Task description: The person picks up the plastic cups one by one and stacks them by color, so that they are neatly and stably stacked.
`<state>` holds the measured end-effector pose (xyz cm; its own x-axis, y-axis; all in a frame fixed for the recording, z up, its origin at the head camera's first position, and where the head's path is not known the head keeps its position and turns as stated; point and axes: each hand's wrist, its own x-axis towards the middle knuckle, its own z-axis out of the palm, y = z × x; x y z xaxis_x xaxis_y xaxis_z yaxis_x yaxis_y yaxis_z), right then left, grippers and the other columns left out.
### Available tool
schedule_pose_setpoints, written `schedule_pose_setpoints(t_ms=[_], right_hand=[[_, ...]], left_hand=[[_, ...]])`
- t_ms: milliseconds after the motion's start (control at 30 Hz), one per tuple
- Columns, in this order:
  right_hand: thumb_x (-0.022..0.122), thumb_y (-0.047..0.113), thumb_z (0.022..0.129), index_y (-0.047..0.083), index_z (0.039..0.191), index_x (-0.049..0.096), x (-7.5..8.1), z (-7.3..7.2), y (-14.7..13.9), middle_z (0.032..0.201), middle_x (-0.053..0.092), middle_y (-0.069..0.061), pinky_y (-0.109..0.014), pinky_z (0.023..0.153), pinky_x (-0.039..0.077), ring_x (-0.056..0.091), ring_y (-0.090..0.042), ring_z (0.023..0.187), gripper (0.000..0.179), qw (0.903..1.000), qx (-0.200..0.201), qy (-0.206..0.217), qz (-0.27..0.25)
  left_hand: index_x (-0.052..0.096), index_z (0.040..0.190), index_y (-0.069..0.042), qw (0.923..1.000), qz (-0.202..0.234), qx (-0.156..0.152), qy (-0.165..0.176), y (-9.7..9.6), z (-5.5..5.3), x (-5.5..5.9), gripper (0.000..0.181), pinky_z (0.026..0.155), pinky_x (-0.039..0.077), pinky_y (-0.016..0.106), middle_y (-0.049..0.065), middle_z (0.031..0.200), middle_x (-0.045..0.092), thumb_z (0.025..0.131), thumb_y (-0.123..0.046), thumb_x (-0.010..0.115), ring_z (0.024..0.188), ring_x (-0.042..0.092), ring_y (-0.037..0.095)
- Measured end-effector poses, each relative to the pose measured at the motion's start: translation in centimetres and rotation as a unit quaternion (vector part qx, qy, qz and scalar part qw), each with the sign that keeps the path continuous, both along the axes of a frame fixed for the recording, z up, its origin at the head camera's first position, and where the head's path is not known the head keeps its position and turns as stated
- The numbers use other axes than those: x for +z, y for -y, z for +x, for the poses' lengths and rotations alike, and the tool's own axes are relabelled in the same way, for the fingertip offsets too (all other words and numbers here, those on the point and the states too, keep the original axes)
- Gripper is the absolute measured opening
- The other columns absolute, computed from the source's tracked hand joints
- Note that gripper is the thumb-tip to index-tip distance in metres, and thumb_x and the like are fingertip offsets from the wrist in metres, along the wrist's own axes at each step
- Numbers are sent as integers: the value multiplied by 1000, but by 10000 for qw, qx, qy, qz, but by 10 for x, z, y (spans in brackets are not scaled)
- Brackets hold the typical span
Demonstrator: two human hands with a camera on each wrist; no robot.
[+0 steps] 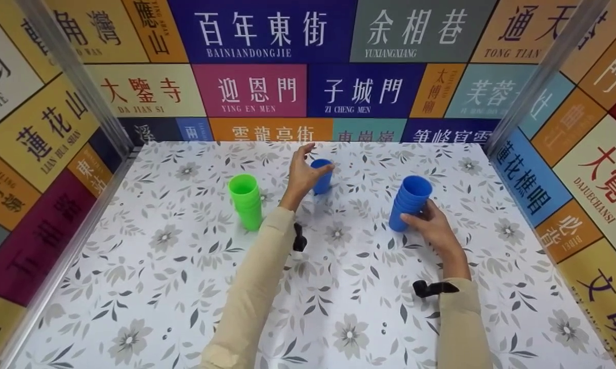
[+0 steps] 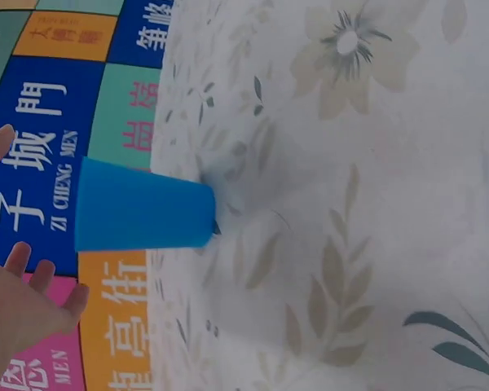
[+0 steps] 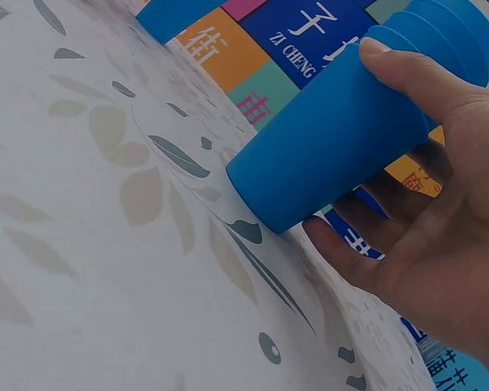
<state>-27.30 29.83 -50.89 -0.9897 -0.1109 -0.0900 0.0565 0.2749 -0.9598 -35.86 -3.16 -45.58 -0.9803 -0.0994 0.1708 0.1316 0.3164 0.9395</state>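
Note:
A single blue cup [image 1: 322, 180] stands upright toward the back of the table. My left hand [image 1: 304, 177] is beside it, fingers spread; in the left wrist view a gap shows between the fingers [image 2: 42, 277] and the cup [image 2: 147, 205]. To the right, a nested stack of blue cups [image 1: 408, 202] is in the grip of my right hand [image 1: 433, 225]. The right wrist view shows the thumb [image 3: 416, 73] across the near side of the stack [image 3: 334, 134] and the other fingers round its far side. Several rims show at its top.
A stack of green cups [image 1: 245, 201] stands left of my left forearm. The table [image 1: 185, 287] has a white cover with grey flowers and leaves. Panels with Chinese lettering [image 1: 257, 89] enclose the back and both sides. Black wrist straps [image 1: 436, 288] show on both sleeves.

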Motion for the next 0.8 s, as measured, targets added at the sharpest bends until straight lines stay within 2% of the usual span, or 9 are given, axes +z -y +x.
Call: schedule_pose_setpoints(t_ms=[167,433,633,800], right_hand=[[75,30,91,10,160,19,-1,-3,-2,162,30,-21,-53,125,22,26,-38,152,91,9999,35,-68,-73],[75,32,91,10,160,19,-2,4,-1,162,30,-22,-54,124,23,27,-38,152,92,9999,10,-120,-16],[75,33,91,12,161,18,-4,3,0,162,29,-21,-54,124,24,28,-39,152,93,9999,-60,-70,78],[75,34,91,12,161,17,-3,0,0,163,28,-21,-54,125,22,25,-39,152,94,9999,-34,-35,88]], left_hand=[[41,150,-9,9997,-27,156,179,-1,-2,-15,82,115,41,42,16,150,44,81,-20,85,141,43,33],[33,153,-7,9959,23,531,725,-22,-8,-36,89,118,39,41,16,154,42,81,-18,84,143,43,30],[34,151,-4,9913,222,727,1072,-28,-13,-42,84,118,39,42,17,153,44,83,-16,82,142,45,30],[40,146,-3,9908,245,797,1067,-27,-14,-40,75,117,41,43,18,148,49,84,-16,81,139,48,31]])
